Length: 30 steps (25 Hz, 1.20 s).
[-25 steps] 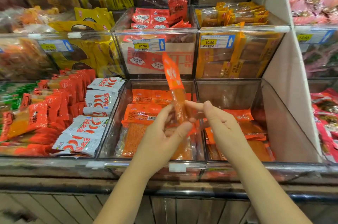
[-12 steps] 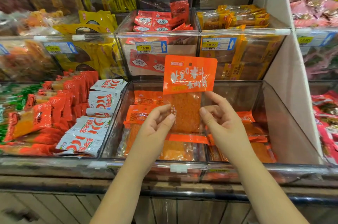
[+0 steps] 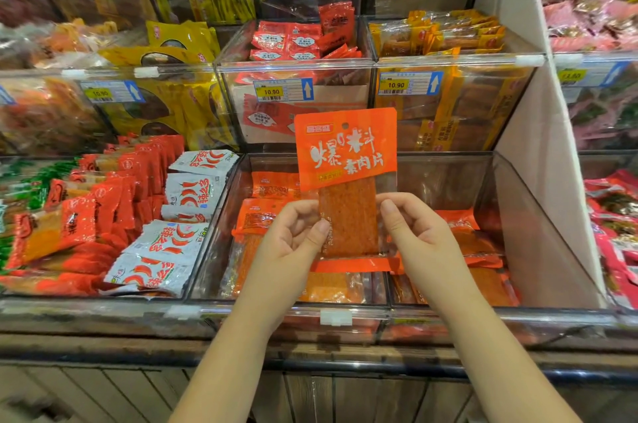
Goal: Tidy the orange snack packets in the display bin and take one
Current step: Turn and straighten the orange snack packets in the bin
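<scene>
An orange snack packet point(image 3: 347, 180) with white lettering stands upright above the clear display bin point(image 3: 538, 225), its printed face toward me. My left hand point(image 3: 293, 243) pinches its left edge between thumb and fingers. My right hand point(image 3: 417, 239) pinches its right edge. Below, several more orange packets point(image 3: 266, 215) lie flat in the bin's left half, and others point(image 3: 483, 250) lie in its right half behind my right hand.
To the left sits a bin of red packets point(image 3: 103, 208) and white chilli-print packets point(image 3: 162, 250). Behind are bins with red packets point(image 3: 297, 39) and orange-yellow packets point(image 3: 442, 32), each with a 10.90 price tag. A white divider panel point(image 3: 531, 146) stands at the right.
The packet turned from edge-on to face-on between my hands one second ago. Over the last half second it stays held upright, almost still.
</scene>
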Each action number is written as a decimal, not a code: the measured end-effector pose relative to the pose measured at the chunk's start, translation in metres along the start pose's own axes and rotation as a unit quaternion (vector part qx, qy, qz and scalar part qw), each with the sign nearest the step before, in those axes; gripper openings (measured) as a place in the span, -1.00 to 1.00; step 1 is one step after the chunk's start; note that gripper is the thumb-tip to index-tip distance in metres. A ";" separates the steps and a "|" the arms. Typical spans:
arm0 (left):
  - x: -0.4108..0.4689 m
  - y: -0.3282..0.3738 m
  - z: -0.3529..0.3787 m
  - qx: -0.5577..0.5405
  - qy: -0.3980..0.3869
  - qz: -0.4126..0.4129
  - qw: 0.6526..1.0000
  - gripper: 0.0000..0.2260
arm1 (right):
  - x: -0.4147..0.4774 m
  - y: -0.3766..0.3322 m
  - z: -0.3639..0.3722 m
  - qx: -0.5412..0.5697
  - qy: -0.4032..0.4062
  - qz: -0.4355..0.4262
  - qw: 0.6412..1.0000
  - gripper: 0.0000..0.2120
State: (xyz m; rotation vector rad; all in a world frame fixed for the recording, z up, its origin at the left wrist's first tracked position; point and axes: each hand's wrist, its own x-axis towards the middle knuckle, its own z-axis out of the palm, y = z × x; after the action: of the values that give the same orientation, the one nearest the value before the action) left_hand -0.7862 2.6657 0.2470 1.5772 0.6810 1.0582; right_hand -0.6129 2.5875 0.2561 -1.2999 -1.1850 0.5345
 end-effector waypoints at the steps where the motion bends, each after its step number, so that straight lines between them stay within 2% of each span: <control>1: 0.000 -0.001 -0.001 -0.006 0.001 -0.009 1.000 -0.80 | 0.000 0.000 0.000 0.005 -0.001 0.000 1.000 -0.79; 6: 0.003 0.000 -0.003 -0.046 0.005 -0.053 0.998 -0.81 | -0.001 -0.001 0.000 0.012 0.000 -0.001 1.000 -0.79; 13: 0.001 0.004 -0.002 -0.049 0.001 -0.058 0.997 -0.73 | 0.000 -0.002 -0.001 0.025 0.010 0.022 0.999 -0.76; 16: -0.003 0.008 0.001 -0.001 -0.001 -0.048 0.999 -0.76 | 0.002 -0.001 0.000 0.052 0.039 0.015 0.998 -0.77; 19: -0.007 0.011 0.003 0.024 -0.016 -0.027 0.999 -0.81 | 0.000 0.000 0.002 0.056 0.015 -0.032 0.998 -0.37; 20: -0.007 0.009 0.004 0.016 -0.025 -0.027 0.999 -0.80 | 0.000 0.000 0.004 0.036 -0.007 -0.044 0.998 -0.31; 22: -0.006 0.007 0.006 0.045 -0.026 -0.027 0.998 -0.79 | 0.003 0.004 0.004 -0.038 -0.043 -0.054 0.997 -0.38; 25: -0.008 -0.003 0.012 0.202 -0.007 0.020 0.979 -0.77 | 0.017 0.009 -0.025 -0.124 -0.021 -0.063 0.990 -0.48; 28: -0.013 -0.007 0.032 0.405 -0.012 0.163 0.900 -0.61 | 0.039 0.012 -0.090 -0.282 0.023 -0.022 0.959 -0.48; 30: -0.017 -0.004 0.061 0.472 -0.067 0.151 0.866 -0.35 | 0.046 0.021 -0.125 -0.420 -0.018 0.060 0.906 -0.46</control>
State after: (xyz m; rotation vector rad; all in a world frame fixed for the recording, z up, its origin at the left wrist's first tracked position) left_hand -0.7393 2.6244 0.2362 2.6505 0.9498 0.8426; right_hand -0.4794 2.5768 0.2728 -2.1073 -1.4360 0.1082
